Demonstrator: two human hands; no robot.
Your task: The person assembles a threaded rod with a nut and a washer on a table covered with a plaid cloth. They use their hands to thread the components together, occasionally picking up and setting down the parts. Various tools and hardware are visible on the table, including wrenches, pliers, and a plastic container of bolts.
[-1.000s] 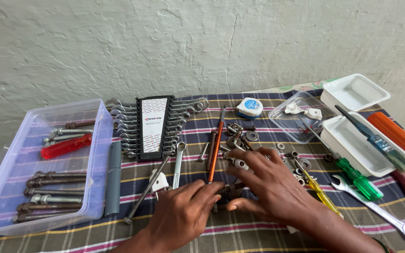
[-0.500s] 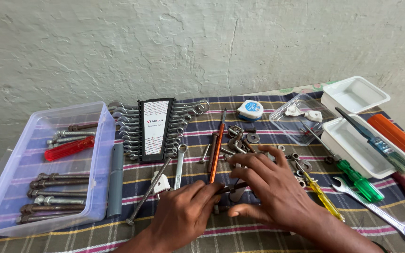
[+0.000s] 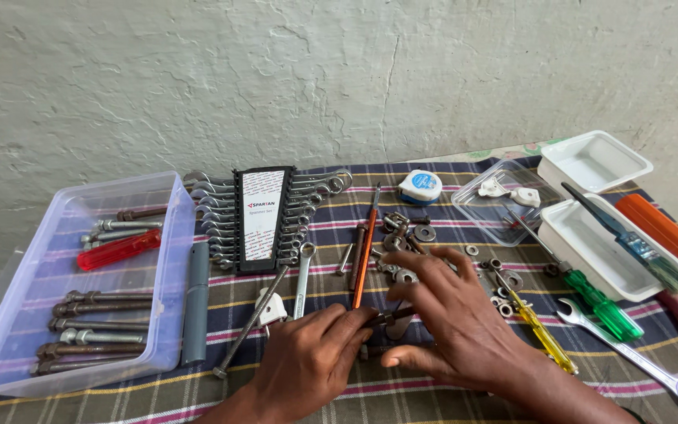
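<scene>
The left hand (image 3: 308, 365) comes up from the bottom edge, knuckles up, with its fingertips pinched on one end of a small dark bolt (image 3: 384, 317) held just above the striped cloth (image 3: 433, 396). The right hand (image 3: 453, 334) reaches in beside it, palm down and fingers spread and curved. Its fingertips meet the other end of the same bolt and its thumb is tucked below. Both hands grip the bolt between them, near the middle of the cloth, just below a scatter of nuts and washers (image 3: 402, 232).

The hands cover most of the bolt, so its length and whatever sits on it are hard to make out. Both forearms are cut off by the bottom edge.

At the far left, a clear plastic tub (image 3: 168, 235) holds long rusty bolts, some silver bolts and a red-handled screwdriver (image 3: 119, 249). Beside it lie a grey tube (image 3: 196, 302) and a rack of combination spanners (image 3: 264, 213). An orange-shafted screwdriver (image 3: 365, 253) lies just above the hands. To the right, a clear shallow tray (image 3: 472, 206) holds two small white pieces. Further right, a white tray (image 3: 594, 159) stands by the wall, and a second white tray (image 3: 590, 245) has a blue-green screwdriver (image 3: 629, 242) lying across it. A green-handled screwdriver (image 3: 602, 304), a yellow-handled one (image 3: 539, 334) and an open-end spanner (image 3: 637, 357) lie on the cloth.
</scene>
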